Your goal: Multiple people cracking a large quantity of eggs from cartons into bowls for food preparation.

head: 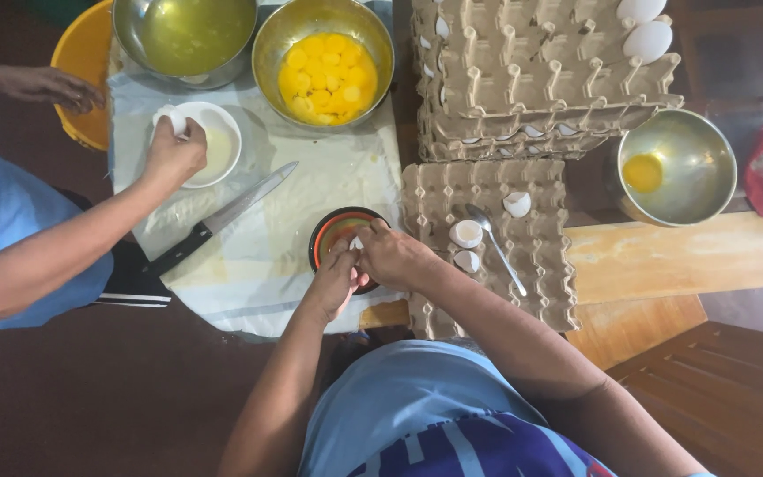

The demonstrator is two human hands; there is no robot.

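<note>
Two hands — left hand (336, 281), right hand (392, 256) — pinch white eggshell (357, 244) | over small dark bowl (333, 231)

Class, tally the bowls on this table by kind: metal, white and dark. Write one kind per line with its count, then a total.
Metal bowls: 3
White bowl: 1
Dark bowl: 1
Total: 5
</note>
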